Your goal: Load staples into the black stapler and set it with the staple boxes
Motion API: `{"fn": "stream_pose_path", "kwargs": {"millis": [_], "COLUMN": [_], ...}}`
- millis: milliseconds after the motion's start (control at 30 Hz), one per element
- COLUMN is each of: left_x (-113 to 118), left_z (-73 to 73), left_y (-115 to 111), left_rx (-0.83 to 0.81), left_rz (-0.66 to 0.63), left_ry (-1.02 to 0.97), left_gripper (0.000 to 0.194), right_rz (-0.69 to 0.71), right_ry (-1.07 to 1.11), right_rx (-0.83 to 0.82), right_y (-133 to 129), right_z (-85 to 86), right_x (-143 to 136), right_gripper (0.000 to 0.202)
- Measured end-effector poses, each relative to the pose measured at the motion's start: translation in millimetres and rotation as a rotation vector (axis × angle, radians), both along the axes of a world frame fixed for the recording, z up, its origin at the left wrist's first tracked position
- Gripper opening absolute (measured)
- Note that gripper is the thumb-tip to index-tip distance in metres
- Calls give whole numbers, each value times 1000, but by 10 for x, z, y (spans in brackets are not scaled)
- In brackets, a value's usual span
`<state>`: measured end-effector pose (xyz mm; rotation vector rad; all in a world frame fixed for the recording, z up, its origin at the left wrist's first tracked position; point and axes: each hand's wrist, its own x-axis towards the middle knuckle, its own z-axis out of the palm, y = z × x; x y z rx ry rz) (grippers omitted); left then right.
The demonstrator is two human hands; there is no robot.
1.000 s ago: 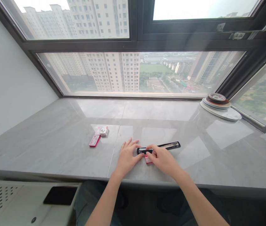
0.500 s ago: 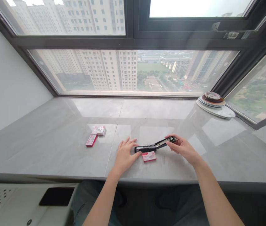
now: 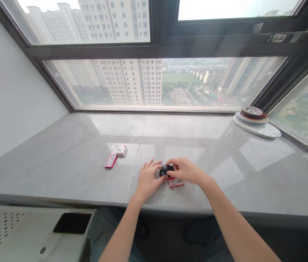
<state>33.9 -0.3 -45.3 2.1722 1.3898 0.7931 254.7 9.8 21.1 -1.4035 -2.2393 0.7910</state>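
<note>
A black stapler [image 3: 166,169] lies on the grey marbled countertop with its top arm folded down over the base. My left hand [image 3: 149,179] grips its left end between thumb and index finger, the other fingers stretched out on the surface. From the right, my right hand [image 3: 184,170] reaches over and pinches the stapler's top, hiding its right part. Just in front of the stapler, partly under my right hand, is a red and white staple box [image 3: 176,182].
Farther left sit two red and white boxes [image 3: 111,161] and a small white box [image 3: 121,150]. Stacked round plates [image 3: 255,118] stand at the back right by the window. Below the counter's front edge, a black phone-like slab [image 3: 72,223] rests on a white cabinet [image 3: 20,233].
The stapler's top arm, swung open to the right before, is now folded over its base. My right hand has moved left with it. The view has shifted slightly.
</note>
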Motion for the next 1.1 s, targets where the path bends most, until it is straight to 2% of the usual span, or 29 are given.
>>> {"fn": "stream_pose_path", "kwargs": {"millis": [67,167,267,333,367,433,533,600,667,867,1100], "left_x": [9,112,303,382,379,265,-82,-284,-366,-110,-11], "left_z": [40,189,366,436,450,444,405,387,376,328,236], "left_y": [-38,-170,-325,-366,-355,-278,-95,6,57,4,-102], "left_rx": [22,73,107,114,110,93,36,-11,-37,-62,-63], "left_rz": [9,-15,-281,-460,-502,-477,-295,-217,-208,-207,-170], "left_ry": [-9,-60,-38,28,59,99,117,102,78,26,-33], "left_gripper": [27,47,70,77,79,80,71,65,62,77,82], "right_rz": [-21,-186,-406,-484,-500,-501,-472,-440,-422,-442,-449], "right_ry": [1,22,82,147,186,264,383,480,567,615,637], "right_rx": [28,81,79,46,23,-29,-150,-263,-323,-246,-260], "right_y": [-11,18,70,72,52,-30,-222,-335,-398,-352,-339], "right_z": [-20,-155,-352,-455,-491,-538,-583,-612,-637,-640,-643], "right_x": [103,279,422,497,529,573,553,459,310,-63,-62], "right_gripper": [21,31,43,50,52,56,59,63,66,63,65]}}
